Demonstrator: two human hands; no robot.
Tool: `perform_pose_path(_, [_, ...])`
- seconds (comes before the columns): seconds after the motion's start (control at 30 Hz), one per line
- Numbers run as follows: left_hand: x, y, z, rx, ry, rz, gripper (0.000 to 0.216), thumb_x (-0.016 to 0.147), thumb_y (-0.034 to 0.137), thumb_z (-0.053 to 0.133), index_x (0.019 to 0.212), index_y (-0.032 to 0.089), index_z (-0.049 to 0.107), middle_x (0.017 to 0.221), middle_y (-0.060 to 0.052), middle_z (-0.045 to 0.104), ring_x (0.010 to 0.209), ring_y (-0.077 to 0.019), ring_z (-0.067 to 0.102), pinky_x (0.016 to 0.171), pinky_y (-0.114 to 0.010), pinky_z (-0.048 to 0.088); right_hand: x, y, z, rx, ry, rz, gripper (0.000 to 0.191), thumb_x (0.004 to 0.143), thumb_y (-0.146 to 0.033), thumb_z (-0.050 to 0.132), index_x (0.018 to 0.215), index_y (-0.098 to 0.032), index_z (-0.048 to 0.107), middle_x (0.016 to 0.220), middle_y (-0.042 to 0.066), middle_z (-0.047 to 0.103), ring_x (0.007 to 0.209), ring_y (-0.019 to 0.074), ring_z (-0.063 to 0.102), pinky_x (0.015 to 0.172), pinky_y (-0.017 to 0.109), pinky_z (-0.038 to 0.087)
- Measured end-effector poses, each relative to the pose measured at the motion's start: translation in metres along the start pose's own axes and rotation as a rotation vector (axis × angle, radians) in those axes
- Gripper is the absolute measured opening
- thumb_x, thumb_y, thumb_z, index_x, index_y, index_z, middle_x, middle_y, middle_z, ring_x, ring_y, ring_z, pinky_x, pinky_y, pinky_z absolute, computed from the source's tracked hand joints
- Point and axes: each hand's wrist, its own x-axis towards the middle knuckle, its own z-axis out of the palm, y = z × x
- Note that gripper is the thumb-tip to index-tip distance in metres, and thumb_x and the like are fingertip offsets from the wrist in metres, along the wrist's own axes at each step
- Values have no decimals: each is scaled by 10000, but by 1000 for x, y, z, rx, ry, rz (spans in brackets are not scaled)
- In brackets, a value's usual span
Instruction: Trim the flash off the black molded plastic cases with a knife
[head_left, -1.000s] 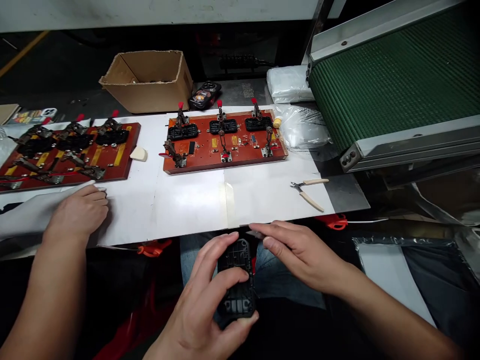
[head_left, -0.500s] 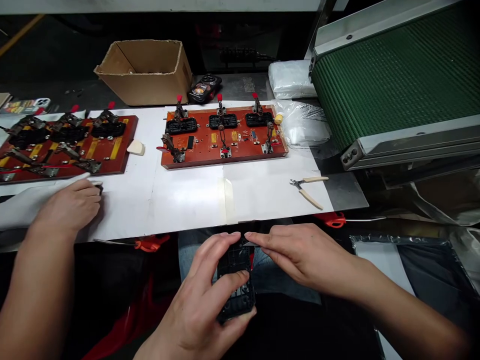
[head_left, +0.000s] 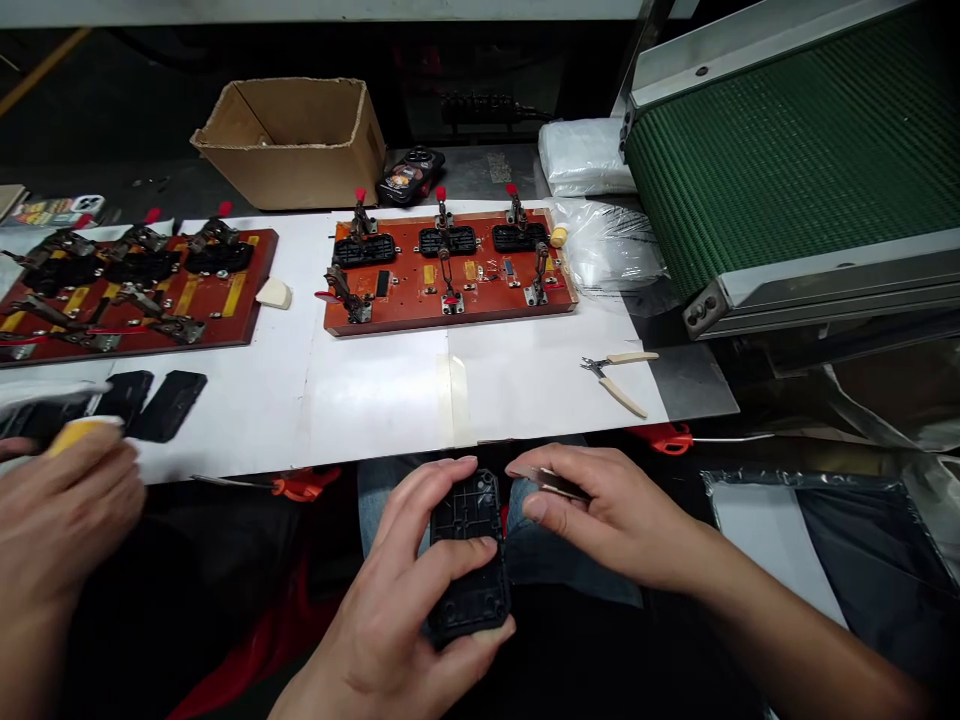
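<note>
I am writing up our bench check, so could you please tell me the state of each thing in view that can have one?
Left hand: closed on the black plastic part
Black plastic part: held, ribbed side showing
Right hand: closed on the thin metal tool
Thin metal tool: held
Cutters: lying, handles spread
Cardboard box: open-topped
Middle red fixture: far clamp handles upright
Conveyor belt: motion cannot be told
</note>
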Motion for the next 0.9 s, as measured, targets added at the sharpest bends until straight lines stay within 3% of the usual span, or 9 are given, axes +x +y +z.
perform_pose_path(0.1, [2, 2, 3, -15, -16, -8, 430, 847, 63, 726, 1226, 214, 589, 1632, -149, 381, 1524, -343, 381, 1205, -581, 422, 3, 0, 4, -2, 53, -83, 269, 1060, -214, 675, 1329, -209, 694, 1049, 20, 695, 901, 152, 651, 805, 247, 475])
perform_pose_path(0.33, [1, 4, 0, -95, -9, -40, 410, 840, 113, 724, 1201, 247, 584, 1617, -151, 424, 1501, -346, 442, 1177, -578, 477, 6, 8, 14, 9, 38, -371, 163, 1035, -118, 560, 1096, -182, 696, 934, 58, 674, 819, 185, 614, 722, 292, 480])
perform_pose_path(0.5, [-2, 2, -6, -138, 1, -70, 423, 835, 112, 725, 1206, 262, 586, 1624, -126, 413, 1511, -329, 443, 1203, -558, 469, 0, 11, 15, 49, 75, -217, 83, 1062, -247, 595, 1004, -196, 624, 864, 22, 610, 721, 159, 556, 653, 272, 429])
perform_pose_path(0.67, [-3, 1, -8, -176, -13, -81, 459, 824, 111, 732, 1226, 274, 583, 1632, -130, 399, 1510, -341, 450, 1205, -586, 465, 2, 10, 8, 48, -36, -311, 279, 1089, -256, 604, 1354, -200, 667, 894, 27, 669, 726, 152, 597, 664, 263, 439])
perform_pose_path(0.73, [-4, -1, -8, -186, -13, -93, 462, 822, 117, 740, 1229, 277, 590, 1636, -141, 395, 1505, -360, 454, 1189, -622, 466, 2, 8, 4, 67, -60, -348, 164, 1072, -239, 604, 1126, -175, 745, 762, 6, 622, 641, 143, 552, 608, 270, 396])
perform_pose_path(0.8, [-6, -2, -8, -213, -16, -113, 472, 819, 117, 748, 1234, 282, 596, 1641, -152, 390, 1503, -382, 454, 1173, -660, 460, 1, 6, -1, 95, -13, -302, 169, 1059, -251, 638, 935, -174, 723, 716, -5, 594, 610, 134, 530, 586, 266, 383])
perform_pose_path(0.87, [-9, -4, -8, -269, -18, -140, 482, 818, 125, 759, 1243, 289, 601, 1652, -154, 379, 1511, -398, 443, 1169, -673, 454, -1, 4, -4, 97, 3, -226, 150, 1066, -306, 667, 1109, -183, 738, 834, 13, 656, 685, 143, 585, 638, 253, 441])
perform_pose_path(0.9, [-10, -5, -8, -304, -16, -154, 477, 825, 141, 765, 1248, 292, 605, 1658, -152, 375, 1517, -400, 438, 1165, -660, 464, -2, 3, -5, 88, -24, -196, 269, 1081, -348, 657, 1295, -191, 704, 941, 32, 690, 764, 156, 624, 699, 255, 481])
